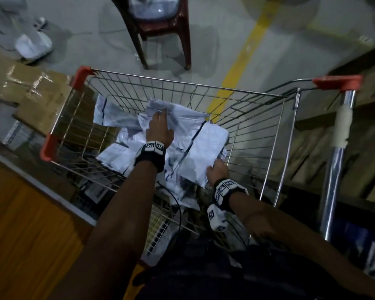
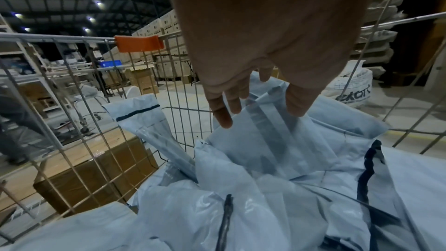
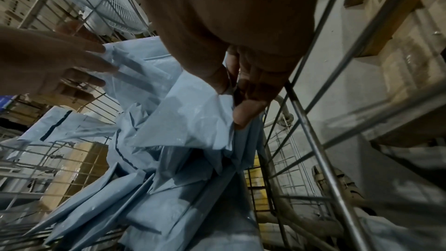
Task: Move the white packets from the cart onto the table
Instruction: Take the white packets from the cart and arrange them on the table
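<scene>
The fingers (image 2: pixel 223 115) of the left hand (image 1: pixel 159 128) are stretched out fairly straight and spread, their tips resting on a crumpled white packet (image 2: pixel 272 150) near the far side of the pile; the left wrist view shows them laid against its clear taped flap, not curled round it. At the far left lies a wooden surface (image 1: pixel 28 224), with taped cardboard boxes (image 1: pixel 37 94) beyond it beside the cart. The cart (image 1: pixel 182 83) is a wire basket with orange corner guards (image 1: pixel 83 73), and the white packets (image 1: pixel 126 152) lie heaped inside it, loosely overlapping, several with a dark stripe across one end; one packet (image 1: pixel 104 111) leans up against the basket's far left wall. Both forearms reach down into the basket, each wearing a black wrist strap with printed marker blocks. To the right, the right hand (image 1: pixel 218 171) holds the near edge of a large flat packet (image 1: pixel 206 148) that lies on top of the heap; in the right wrist view its fingers (image 3: pixel 251 112) and thumb pinch a fold of that plastic close to the basket's right wall. Beyond the cart stands a dark red plastic chair (image 1: pixel 160 29) on a grey floor crossed by a yellow line (image 1: pixel 243 61). At the far right the cart's chrome handle post (image 1: pixel 338 159), wrapped in pale tape, stands upright.
</scene>
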Available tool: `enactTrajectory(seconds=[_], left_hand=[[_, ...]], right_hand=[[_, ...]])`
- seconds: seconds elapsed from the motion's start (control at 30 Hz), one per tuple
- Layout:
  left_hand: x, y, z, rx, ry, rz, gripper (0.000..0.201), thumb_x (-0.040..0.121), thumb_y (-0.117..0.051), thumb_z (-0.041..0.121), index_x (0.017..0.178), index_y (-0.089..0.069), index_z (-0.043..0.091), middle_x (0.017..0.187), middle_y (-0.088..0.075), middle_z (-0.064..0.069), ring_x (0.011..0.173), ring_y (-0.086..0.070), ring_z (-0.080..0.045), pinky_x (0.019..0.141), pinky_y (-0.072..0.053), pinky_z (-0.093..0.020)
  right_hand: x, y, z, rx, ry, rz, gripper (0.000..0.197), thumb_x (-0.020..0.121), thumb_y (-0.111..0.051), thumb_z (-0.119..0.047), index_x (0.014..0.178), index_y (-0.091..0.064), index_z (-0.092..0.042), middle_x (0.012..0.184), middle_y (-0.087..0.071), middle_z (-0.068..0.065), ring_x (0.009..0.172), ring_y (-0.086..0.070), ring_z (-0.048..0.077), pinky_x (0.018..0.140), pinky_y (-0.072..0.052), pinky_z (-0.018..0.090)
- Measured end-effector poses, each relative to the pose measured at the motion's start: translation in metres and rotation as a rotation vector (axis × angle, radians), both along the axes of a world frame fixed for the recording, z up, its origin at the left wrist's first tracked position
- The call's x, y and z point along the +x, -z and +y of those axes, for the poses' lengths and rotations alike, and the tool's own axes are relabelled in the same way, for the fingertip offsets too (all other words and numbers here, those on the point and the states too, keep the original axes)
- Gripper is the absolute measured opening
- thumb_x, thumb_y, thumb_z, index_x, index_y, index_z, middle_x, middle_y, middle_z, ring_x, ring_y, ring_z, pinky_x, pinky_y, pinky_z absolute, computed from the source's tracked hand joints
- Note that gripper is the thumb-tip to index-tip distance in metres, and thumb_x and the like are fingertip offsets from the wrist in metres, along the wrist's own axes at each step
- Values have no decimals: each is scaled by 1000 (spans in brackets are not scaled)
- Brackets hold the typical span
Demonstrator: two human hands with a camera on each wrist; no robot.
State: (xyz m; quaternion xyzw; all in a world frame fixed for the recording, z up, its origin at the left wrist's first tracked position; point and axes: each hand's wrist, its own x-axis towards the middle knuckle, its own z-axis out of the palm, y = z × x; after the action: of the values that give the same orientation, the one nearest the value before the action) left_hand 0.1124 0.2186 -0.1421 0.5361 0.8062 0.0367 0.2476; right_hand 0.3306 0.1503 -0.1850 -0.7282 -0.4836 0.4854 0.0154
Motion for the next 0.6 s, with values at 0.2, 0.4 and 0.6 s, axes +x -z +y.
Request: enactTrajectory(seconds=[0.2, 0.4, 0.6], left_hand=[[3, 2, 5, -47, -84, -28, 60, 92, -58, 14, 147, -38, 16, 133, -56, -16, 123, -52, -36, 94, -47, -47], [-3, -7, -3, -12, 2, 159, 22, 89, -54, 5, 101, -73, 8, 108, -66, -19, 110, -56, -41, 85, -48, -46], [-13, -42, -15, 350, -52, 169, 9, 86, -58, 2, 88, -67, 4, 97, -62, -20, 97, -56, -40, 73, -43, -45]], right_hand=[[-2, 2, 1, 10, -62, -39, 42, 94, -50, -8, 136, -50, -5, 127, -61, 25, 115, -58, 41, 93, -47, 38], [-3, 0, 0, -30, -78, -68, 44, 94, -49, -9, 138, -45, -6, 128, -59, 26, 116, -58, 42, 93, -47, 39], [-6, 6, -1, -52, -68, -81, 48, 94, -50, -13, 141, -41, -10, 127, -59, 26, 113, -59, 41, 92, -48, 39]])
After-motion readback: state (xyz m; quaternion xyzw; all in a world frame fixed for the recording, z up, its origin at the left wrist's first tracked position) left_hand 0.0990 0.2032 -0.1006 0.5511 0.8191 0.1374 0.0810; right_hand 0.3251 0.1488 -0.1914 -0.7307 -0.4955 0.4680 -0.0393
